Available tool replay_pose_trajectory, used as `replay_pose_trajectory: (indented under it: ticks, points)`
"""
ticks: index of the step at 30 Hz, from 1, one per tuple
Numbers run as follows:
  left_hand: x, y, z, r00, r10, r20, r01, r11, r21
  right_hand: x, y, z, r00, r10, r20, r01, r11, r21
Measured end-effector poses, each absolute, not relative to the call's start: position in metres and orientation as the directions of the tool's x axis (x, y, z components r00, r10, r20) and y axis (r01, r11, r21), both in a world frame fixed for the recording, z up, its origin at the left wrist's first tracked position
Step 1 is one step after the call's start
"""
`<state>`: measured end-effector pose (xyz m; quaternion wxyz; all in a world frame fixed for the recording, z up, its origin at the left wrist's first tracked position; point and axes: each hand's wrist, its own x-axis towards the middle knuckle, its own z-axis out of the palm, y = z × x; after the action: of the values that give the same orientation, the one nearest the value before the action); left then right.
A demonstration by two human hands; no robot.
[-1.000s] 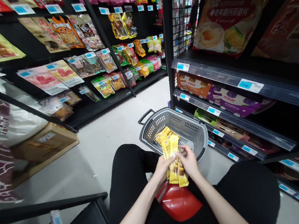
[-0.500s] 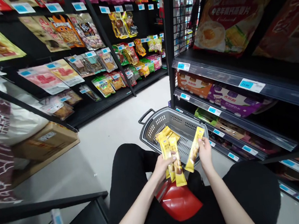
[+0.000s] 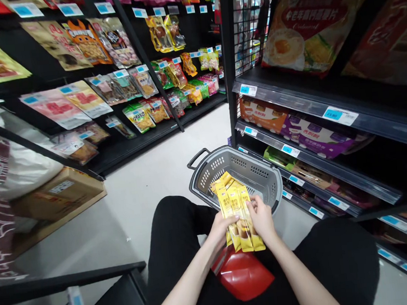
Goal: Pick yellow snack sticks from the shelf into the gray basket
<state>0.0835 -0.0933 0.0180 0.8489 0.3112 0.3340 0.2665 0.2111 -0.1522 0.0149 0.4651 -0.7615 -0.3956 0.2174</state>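
Observation:
My left hand point(image 3: 220, 228) is closed around a small fan of long yellow stick sachets point(image 3: 233, 200), its thumb lying across their fronts. On the right side of the fan, my right hand point(image 3: 262, 218) pinches another yellow stick sachet point(image 3: 257, 241) against the others. Below both hands, a shiny red pouch point(image 3: 243, 277) rests in my lap. The grey plastic shopping basket point(image 3: 271, 177) stands on the floor just beyond the hands. More yellow sachets point(image 3: 225, 177) lie inside it on the left, partly covered by the held ones.
Shelves with orange and purple multipacks point(image 3: 310, 134) stand close on the right, under a large oatmeal bag point(image 3: 302, 25). Snack bags point(image 3: 141, 117) fill the rack ahead on the left. A cardboard box point(image 3: 57, 197) sits at the left, and pale floor point(image 3: 148, 177) lies between.
My right hand has moved left with its sachet and brought it alongside the fan in my left hand. The left hand has stayed nearly in place.

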Motion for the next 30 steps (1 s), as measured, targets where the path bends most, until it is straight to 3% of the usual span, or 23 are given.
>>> replay_pose_trajectory:
  ticks: [9, 18, 22, 30]
  points:
    - [0.082, -0.096, 0.015, 0.736, 0.503, -0.453, -0.176, 0.788, 0.59, 0.195, -0.151, 0.007, 0.563, 0.826, 0.028, 0.407, -0.249, -0.879]
    - [0.087, -0.095, 0.009, 0.649, 0.601, -0.466, -0.228, 0.739, 0.634, 0.196, -0.152, 0.017, 0.532, 0.823, 0.201, 0.551, -0.156, -0.82]
    - [0.086, -0.094, 0.004, 0.625, 0.641, -0.446, -0.289, 0.72, 0.631, 0.19, -0.153, 0.016, 0.495, 0.861, 0.117, 0.519, -0.185, -0.834]
    - [0.085, -0.092, 0.014, 0.62, 0.623, -0.476, -0.299, 0.749, 0.591, 0.204, -0.148, -0.002, 0.415, 0.895, -0.163, 0.299, -0.304, -0.905]
